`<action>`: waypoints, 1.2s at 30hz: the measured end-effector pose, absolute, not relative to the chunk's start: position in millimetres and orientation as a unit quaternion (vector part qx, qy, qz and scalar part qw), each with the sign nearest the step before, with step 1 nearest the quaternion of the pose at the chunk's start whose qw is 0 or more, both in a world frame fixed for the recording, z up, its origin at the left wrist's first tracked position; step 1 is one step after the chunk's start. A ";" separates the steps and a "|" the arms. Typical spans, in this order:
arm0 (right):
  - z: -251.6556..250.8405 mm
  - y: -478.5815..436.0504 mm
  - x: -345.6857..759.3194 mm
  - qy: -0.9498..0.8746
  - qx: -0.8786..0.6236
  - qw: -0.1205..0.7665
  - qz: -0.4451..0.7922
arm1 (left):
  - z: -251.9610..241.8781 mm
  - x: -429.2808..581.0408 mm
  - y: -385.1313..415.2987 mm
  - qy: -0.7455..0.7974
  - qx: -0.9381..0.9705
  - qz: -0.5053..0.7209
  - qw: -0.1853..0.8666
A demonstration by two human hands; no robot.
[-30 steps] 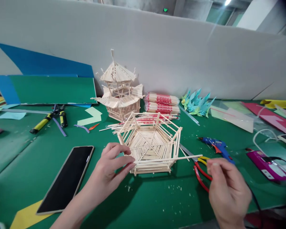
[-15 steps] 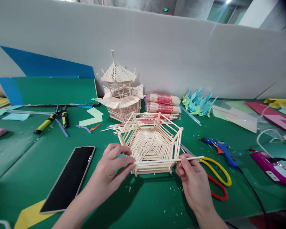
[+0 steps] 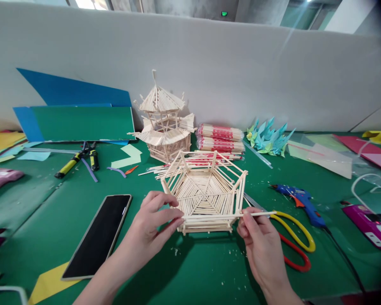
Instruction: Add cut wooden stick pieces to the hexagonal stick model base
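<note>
Pale wooden hexagonal basket (image 3: 206, 195), yellow-and-red scissors (image 3: 294, 243), blue glue gun (image 3: 300, 201), black phone (image 3: 100, 233), green table (image 3: 193, 271).

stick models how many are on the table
2. A hexagonal basket sits nearest, its corner gripped by the left hand while the right hand holds a stick along its front edge; a pagoda stands behind it by the wall.

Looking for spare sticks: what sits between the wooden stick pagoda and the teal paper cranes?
Head view: stacked bundles of red-and-white wrapped chopsticks.

Both hands (image 3: 209, 231) at a hexagonal stick basket (image 3: 205, 192), long stick (image 3: 228, 216) across its near rim
</note>
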State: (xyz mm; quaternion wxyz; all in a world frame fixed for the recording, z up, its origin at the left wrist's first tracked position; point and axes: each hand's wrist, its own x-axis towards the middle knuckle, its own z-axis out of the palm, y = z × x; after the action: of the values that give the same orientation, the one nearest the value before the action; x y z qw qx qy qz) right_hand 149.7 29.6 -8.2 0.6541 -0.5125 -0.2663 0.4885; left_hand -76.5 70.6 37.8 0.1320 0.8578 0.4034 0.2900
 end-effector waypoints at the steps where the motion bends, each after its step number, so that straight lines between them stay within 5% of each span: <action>1: -8.5 29.5 149.8 -0.268 -0.509 0.653 0.493 | 38.1 -76.4 70.4 0.403 0.858 0.290 0.131; 22: -13.3 28.7 149.0 -0.255 -0.487 0.664 0.507 | 42.1 -70.4 67.9 0.425 0.867 0.259 0.020; 36: -13.8 26.0 151.1 -0.238 -0.518 0.646 0.507 | 48.9 -75.5 62.9 0.445 0.857 0.233 0.112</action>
State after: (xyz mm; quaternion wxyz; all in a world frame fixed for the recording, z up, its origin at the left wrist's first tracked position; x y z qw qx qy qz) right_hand 151.1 26.0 -13.8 0.6462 -0.5184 -0.2377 0.5071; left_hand -75.5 62.9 48.9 0.1117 0.8572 0.4454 0.2331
